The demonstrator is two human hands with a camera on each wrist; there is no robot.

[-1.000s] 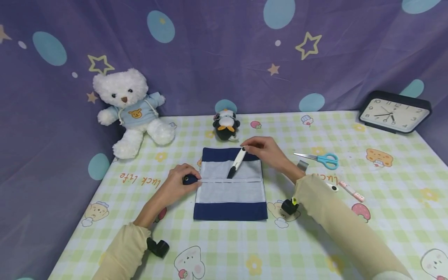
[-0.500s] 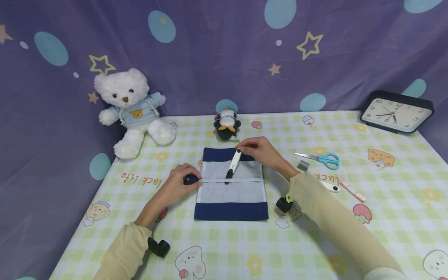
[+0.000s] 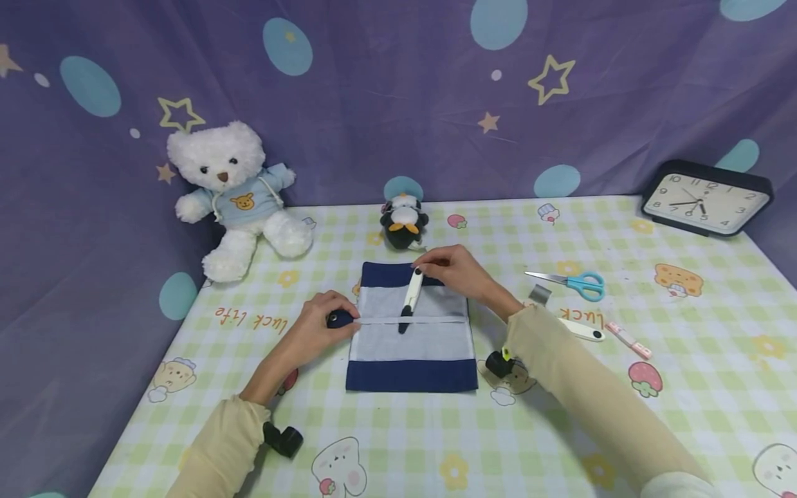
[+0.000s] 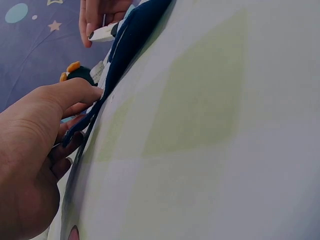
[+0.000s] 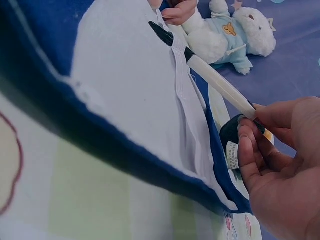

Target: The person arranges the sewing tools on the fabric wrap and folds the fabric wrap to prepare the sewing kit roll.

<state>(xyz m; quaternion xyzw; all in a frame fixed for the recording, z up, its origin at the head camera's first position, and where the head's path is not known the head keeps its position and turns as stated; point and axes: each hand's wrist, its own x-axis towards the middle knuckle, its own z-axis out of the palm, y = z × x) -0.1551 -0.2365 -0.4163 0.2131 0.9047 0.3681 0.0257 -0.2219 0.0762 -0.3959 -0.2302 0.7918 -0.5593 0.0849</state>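
A navy cloth tool roll (image 3: 411, 377) with a pale grey lining lies spread on the table. A narrow white elastic band (image 3: 436, 320) crosses its middle. My left hand (image 3: 319, 319) pinches the roll's left edge near a navy tab (image 3: 338, 319) with a metal snap. With thumb and fingertips, my right hand (image 3: 457, 271) holds the black-dotted end of a slim white-handled tool (image 3: 412, 292). In the right wrist view the tool's black pointed tip (image 5: 161, 33) passes under the band and comes out on the near side. What the black part covers cannot be told.
Right of the roll lie blue-handled scissors (image 3: 582, 284), a small grey piece (image 3: 539, 294), another white black-dotted tool (image 3: 585, 330) partly behind my sleeve, and a pink-and-white stick (image 3: 629, 340). A penguin toy (image 3: 403, 223), white teddy bear (image 3: 239, 200) and clock (image 3: 706, 199) stand behind.
My right hand has moved left and slightly nearer with the white-handled tool, whose black tip has slid under the elastic band. My left hand stays at the roll's edge.
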